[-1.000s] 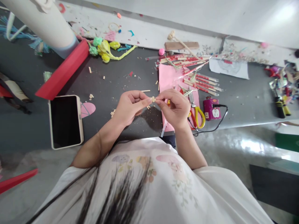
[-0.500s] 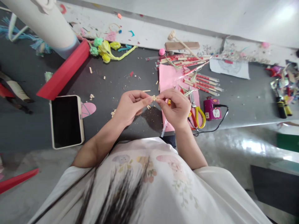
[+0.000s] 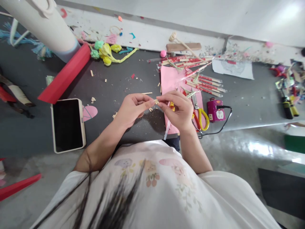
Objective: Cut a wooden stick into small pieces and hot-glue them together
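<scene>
A small pale, knobbly piece [image 3: 156, 101] is between my two hands, over the dark table [image 3: 111, 92]. My left hand [image 3: 134, 109] pinches it between thumb and forefinger from the left. From the right, my right hand [image 3: 177, 108] has its thumb and forefinger at the piece, the tips slightly apart around it. Short pale stick bits [image 3: 150, 109] and crumbs lie below the fingers. Partly behind my right hand is a pink sheet [image 3: 170, 78] with scissors [image 3: 204, 119] beside it.
To the left are a phone [image 3: 68, 125], a red bar [image 3: 65, 74] and a tall bottle [image 3: 57, 31]. Wrapped sticks [image 3: 205, 86] lie behind my right hand. A purple box [image 3: 215, 110] with a black cable stands at the right, near the table edge.
My right forefinger has lifted and opened slightly away from its thumb at the pale piece. My left hand keeps its pinch. The whole view has shifted slightly.
</scene>
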Available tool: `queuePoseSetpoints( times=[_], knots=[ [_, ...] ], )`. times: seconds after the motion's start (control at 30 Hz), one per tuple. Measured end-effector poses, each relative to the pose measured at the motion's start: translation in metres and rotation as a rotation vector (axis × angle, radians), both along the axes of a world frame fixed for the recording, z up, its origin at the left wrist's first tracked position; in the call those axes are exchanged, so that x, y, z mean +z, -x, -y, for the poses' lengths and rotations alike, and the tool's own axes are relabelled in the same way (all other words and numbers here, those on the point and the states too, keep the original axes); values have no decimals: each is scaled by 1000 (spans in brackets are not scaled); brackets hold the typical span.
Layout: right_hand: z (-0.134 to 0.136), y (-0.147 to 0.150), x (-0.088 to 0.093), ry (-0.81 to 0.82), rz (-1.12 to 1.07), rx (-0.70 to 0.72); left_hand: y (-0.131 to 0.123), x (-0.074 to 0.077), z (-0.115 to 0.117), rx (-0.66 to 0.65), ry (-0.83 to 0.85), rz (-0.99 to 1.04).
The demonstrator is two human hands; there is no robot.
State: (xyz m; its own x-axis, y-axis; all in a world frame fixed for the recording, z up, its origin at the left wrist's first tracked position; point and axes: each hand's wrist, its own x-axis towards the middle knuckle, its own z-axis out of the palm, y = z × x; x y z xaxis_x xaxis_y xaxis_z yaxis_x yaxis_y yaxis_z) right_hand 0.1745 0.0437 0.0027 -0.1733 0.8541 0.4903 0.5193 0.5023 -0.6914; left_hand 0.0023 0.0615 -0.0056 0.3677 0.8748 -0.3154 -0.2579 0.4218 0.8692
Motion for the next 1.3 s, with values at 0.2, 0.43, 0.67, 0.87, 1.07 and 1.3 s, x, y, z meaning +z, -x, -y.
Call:
queuePoseSetpoints(
  times=[0.2,0.43,0.67,0.87,1.07,1.3],
  knots=[
    [0,-1,1,-14,33,-13,-1,0,0,-5,8,-1],
    [0,-3,-1,-52,27,7,-1,-1,0,-32,30,-5],
    [1,-2,-1,-27,72,21,-1,0,0,-23,20,-27],
    [-1,-26,4,50,118,-134,-2,-2,-2,94,12,-78],
    [4,-60,3,118,102,-335,-1,-3,-4,178,-12,-76],
    [7,-47,-5,236,53,-294,-1,-2,-3,142,25,-40]
  ],
)
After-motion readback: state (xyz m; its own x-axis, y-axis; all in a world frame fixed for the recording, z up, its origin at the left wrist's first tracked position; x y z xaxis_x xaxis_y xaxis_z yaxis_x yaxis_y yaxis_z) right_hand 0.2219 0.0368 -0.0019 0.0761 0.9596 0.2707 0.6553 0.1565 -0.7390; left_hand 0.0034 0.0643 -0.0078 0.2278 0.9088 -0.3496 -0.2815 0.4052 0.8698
